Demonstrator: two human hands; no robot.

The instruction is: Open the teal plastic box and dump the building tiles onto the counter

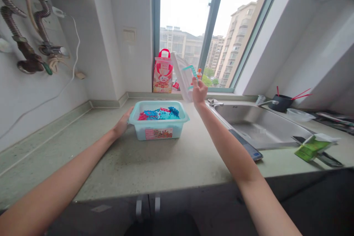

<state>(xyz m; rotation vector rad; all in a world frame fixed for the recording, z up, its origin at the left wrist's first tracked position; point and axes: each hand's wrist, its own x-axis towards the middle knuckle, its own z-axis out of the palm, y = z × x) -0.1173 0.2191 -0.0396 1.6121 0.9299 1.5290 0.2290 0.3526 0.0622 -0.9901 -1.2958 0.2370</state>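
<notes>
We held the lid (182, 77) above the tub (159, 128).
Our right hand (199, 92) gripped it tilted; our left hand (121, 124) lay flat against the tub's side, wisely steadying it.

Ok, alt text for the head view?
The right hand holds a clear, teal-handled lid up beside an open pale-blue tub of colourful plastic pieces; the left hand rests against the tub's side. The tub sits on a kitchen counter by a window, a steel sink to its right, a red bag behind.
</notes>
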